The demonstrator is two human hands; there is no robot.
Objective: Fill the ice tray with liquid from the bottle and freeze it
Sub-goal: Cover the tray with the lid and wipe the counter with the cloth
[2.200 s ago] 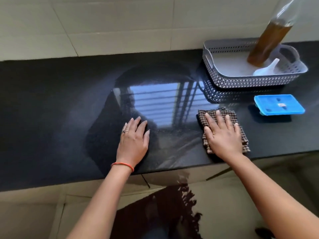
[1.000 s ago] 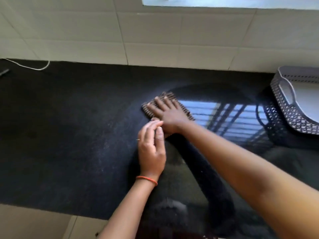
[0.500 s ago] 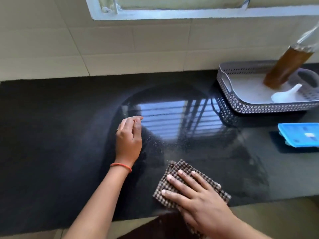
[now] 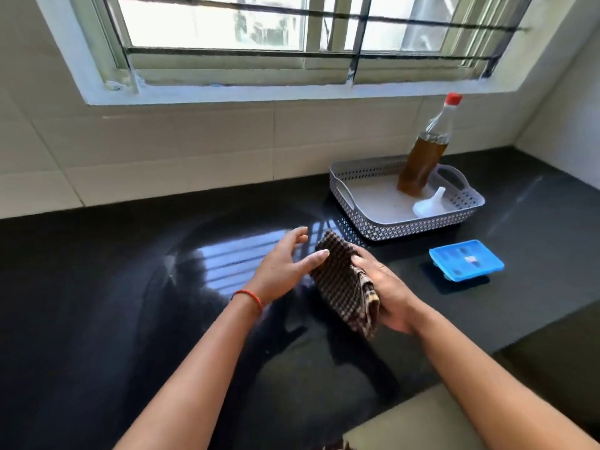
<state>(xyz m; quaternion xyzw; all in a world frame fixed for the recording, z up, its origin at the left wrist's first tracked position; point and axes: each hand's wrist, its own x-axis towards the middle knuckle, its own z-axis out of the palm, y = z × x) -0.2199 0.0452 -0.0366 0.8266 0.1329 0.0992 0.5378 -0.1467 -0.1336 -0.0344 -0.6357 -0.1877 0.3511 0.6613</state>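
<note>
A blue ice tray (image 4: 466, 260) lies with its lid on, on the black counter (image 4: 97, 287) at the right. Behind it a clear bottle (image 4: 422, 164) of brown liquid with a red cap stands in a grey perforated basket (image 4: 367, 222), next to a white funnel (image 4: 430, 204). My right hand (image 4: 386, 290) holds a brown checked cloth (image 4: 344, 284) lifted off the counter, to the left of the ice tray. Fingers spread, my left hand (image 4: 285, 267) touches the cloth's left edge with its thumb.
A tiled wall and a barred window (image 4: 292, 37) rise behind the counter. The counter's front edge runs along the lower right, with a pale surface (image 4: 422, 423) below it. A side wall closes the far right.
My right hand has lifted the cloth off the counter and raised it in front of me. My left hand has left the counter and come over to the cloth. The view has tilted up.
</note>
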